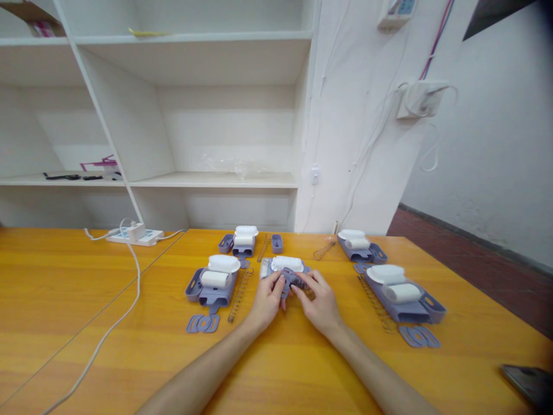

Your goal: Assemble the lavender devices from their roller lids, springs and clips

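At the middle of the wooden table (276,369), my left hand (266,300) pinches a small grey-purple plastic part (288,276) between thumb and fingers. From the other side my right hand (319,302) closes on the same part; a spring seems to lie along it by the right fingers, though the detail is too small to be sure. Just beyond both hands lies a white ribbed piece (287,264) on a grey-purple base, partly hidden by them. A coil spring (240,295) rests to the left of my left hand.
Grey-purple housings with white pieces stand at left (216,297), back left (244,251), back right (358,253) and right (410,311). Flat rings (203,323) lie at front left. A white cable (139,276) runs from a power strip (136,235). A phone (525,380) sits at the right edge.
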The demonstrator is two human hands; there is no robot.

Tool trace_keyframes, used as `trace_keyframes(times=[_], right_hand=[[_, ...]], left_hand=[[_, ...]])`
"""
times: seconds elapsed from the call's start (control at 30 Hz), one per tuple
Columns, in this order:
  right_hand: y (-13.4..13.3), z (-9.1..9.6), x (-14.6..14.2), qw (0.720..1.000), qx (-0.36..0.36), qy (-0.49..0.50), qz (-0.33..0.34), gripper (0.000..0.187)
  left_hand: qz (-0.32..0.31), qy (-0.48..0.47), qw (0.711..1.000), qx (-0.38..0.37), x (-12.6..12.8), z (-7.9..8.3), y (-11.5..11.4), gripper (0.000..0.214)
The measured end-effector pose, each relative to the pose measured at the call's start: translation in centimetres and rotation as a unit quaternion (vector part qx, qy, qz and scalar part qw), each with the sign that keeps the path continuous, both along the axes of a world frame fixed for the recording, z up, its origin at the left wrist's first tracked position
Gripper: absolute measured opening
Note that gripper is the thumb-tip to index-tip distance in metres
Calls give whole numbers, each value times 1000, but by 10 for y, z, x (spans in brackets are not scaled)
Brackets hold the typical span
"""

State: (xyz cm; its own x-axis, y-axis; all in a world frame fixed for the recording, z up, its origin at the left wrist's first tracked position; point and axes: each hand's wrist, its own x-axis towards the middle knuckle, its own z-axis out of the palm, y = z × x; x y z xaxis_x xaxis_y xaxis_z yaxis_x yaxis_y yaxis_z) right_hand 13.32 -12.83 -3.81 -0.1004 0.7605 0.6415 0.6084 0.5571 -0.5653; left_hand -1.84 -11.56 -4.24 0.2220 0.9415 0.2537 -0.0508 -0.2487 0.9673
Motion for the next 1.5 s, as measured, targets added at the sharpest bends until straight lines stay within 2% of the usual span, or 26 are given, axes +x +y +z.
trace_keyframes(times=[0.1,0.2,0.27,0.4,0.57,0.73,0.97,1.13,1.33,1.5], right_hand=[[3,-5,1,998,-8,57,-6,28],[5,-7,0,987,-51,154,-6,32],[5,-4,-1,976,-78,205,4,29],[4,3,-4,964,-101,245,-6,27],[4,2,-7,915,-218,332,68,33],[7,-3,-6,896,-259,348,99,33],[8,-4,-3,878,-279,372,113,33],[8,-2,-4,878,-280,378,92,36],[7,1,-5,909,-260,318,61,41],[8,-1,-3,890,-257,368,79,48]], left_hand=[[15,5,1000,-1,2,-5,1,37],[25,-7,1000,-3,3,-8,1,39],[22,-12,1000,-4,4,-9,1,39],[-5,-3,1000,-19,4,-9,2,39],[-23,-5,999,-36,2,-12,5,36],[-26,-41,997,-56,0,-13,9,37],[-45,-74,994,-70,-2,-13,10,42],[-52,-60,993,-82,0,-11,8,46],[-60,-37,994,-78,0,-9,7,40],[-62,-33,995,-75,0,-9,7,39]])
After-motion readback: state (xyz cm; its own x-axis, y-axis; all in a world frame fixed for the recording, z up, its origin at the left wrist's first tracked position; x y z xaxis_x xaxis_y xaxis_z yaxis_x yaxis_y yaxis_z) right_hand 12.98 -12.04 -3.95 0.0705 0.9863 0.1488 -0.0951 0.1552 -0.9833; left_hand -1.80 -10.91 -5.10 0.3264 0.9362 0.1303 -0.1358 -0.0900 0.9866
